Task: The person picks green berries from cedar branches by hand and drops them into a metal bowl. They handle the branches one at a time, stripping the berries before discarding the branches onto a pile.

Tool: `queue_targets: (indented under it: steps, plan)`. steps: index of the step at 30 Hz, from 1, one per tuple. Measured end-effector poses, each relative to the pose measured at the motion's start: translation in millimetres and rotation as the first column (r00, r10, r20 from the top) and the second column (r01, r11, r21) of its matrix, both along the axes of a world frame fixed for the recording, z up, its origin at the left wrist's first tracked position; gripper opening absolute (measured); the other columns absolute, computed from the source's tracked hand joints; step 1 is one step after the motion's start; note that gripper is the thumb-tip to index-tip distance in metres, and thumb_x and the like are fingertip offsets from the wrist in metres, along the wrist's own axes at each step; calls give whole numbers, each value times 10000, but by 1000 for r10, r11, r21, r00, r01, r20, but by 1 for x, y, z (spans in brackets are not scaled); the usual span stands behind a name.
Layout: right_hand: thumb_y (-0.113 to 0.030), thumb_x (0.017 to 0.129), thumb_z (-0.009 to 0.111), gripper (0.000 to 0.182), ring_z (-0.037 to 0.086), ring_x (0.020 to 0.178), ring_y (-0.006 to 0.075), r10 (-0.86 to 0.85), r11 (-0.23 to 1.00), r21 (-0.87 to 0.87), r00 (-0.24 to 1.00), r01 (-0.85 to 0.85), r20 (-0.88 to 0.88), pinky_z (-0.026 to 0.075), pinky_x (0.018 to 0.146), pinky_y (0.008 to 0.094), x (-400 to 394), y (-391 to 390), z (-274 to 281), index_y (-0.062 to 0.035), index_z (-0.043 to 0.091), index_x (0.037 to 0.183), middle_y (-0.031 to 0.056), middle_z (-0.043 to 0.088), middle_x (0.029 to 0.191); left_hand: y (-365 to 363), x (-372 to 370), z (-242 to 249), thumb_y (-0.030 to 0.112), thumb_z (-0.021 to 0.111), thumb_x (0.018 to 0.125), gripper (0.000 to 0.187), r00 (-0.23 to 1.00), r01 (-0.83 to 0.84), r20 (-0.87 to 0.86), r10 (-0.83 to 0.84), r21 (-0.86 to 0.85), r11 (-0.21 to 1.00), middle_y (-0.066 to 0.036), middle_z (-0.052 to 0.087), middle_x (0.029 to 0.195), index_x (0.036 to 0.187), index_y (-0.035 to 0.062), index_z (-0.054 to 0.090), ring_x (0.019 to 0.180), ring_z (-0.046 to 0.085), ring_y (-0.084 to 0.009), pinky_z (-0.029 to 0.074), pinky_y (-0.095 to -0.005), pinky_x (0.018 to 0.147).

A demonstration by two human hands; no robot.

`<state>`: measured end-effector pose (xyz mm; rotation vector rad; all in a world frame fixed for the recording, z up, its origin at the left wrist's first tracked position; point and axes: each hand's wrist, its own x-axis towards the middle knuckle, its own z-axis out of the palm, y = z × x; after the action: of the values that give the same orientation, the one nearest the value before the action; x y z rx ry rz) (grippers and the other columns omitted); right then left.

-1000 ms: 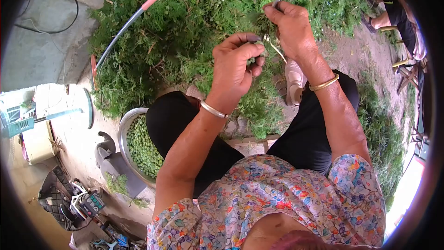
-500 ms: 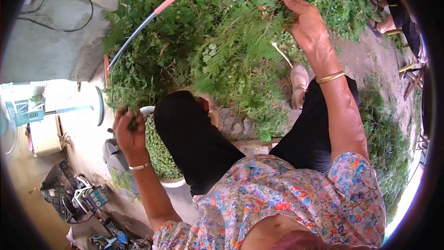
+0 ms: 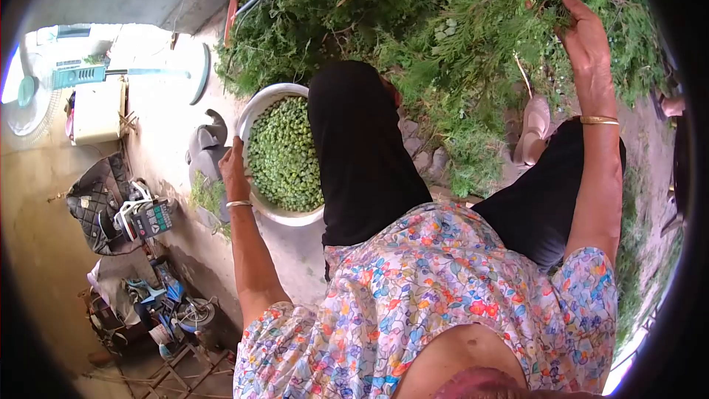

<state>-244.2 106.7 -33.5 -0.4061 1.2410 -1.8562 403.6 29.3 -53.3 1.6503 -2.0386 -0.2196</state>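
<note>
Left arm hangs down at the person's left side, elbow bent, wrist bare but for a thin bangle; left hand (image 3: 233, 162) low, fingers curled — whether its grip is closed cannot be told. Right arm stretched forward, nearly straight, bangle at wrist; right hand (image 3: 583, 33) raised, fingers closed — pinched.

Sitting on the ground by the left knee: a round white bowl (image 3: 260, 107), upright, heaped nearly to the rim with small pale-green seeds (image 3: 284, 151). Lying ahead in a broad heap: feathery dark-green branches (image 3: 413, 37), loosely tangled, one sprig (image 3: 543, 4) lifting clear at the far right edge of the heap.
</note>
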Motion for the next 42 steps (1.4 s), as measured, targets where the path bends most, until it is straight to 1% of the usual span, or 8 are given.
queue_targets:
  steps: [3,7,8,10,13,22,30,42]
  plan:
    - [-216,917,523,234,522,942,138,33,999,-9,999,-33,12,370,862,327,-6,3,-1,-60,637,1049,24,616,1015,-8,6,2,202,678,745,366,830,-308,-330,449,400,863,-72,639,806,1029,-26,633,677,588,-223,507,-306,537]
    - [-204,908,532,254,510,1021,163,-6,1000,-5,1000,6,26,352,929,361,2,4,10,-31,617,1073,54,608,1063,-22,89,-43,122,704,694,367,768,-343,-349,537,483,805,-97,656,1010,1054,68,653,898,612,-273,523,-372,747]
    - [-204,908,532,254,510,1021,163,-19,1000,-6,1000,19,24,352,929,361,10,5,13,-31,617,1073,54,608,1063,-15,103,-44,145,726,664,396,945,-309,-44,325,206,928,-122,660,940,1030,17,644,850,615,-293,513,-368,730]
    - [-203,912,531,267,492,1065,185,-58,997,49,998,60,-35,328,962,363,20,7,24,-16,600,1089,82,592,1103,-25,159,-83,249,782,619,559,760,100,648,-51,-39,994,-193,617,1069,1078,-18,611,968,577,-325,448,-380,871]
    - [-182,862,622,284,481,1055,198,-80,996,32,997,79,18,281,1000,386,33,14,39,13,590,1066,99,576,1123,5,63,-37,409,799,570,807,717,-513,585,379,75,855,-235,535,1204,1188,-36,531,1147,485,-373,385,-389,967]
    - [-152,828,678,243,488,725,150,52,994,96,998,-48,-40,445,659,324,41,19,42,37,582,946,88,575,864,-33,-134,73,71,651,757,285,990,-54,-138,35,-137,989,-176,659,902,1004,-64,607,783,634,-246,492,-338,741]
    - [-132,832,663,194,372,497,86,16,996,93,996,-8,-92,310,428,256,48,15,42,49,613,879,35,520,666,60,-377,93,14,614,816,155,542,770,-546,-639,18,638,-36,636,687,964,-6,655,554,584,-70,442,-203,439]
    - [-106,849,608,146,447,487,84,94,994,77,971,-78,-221,339,406,243,63,19,43,39,612,834,25,529,624,71,-472,67,37,617,825,139,397,594,-912,102,340,729,-56,594,645,893,-84,612,510,531,-83,408,-202,417]
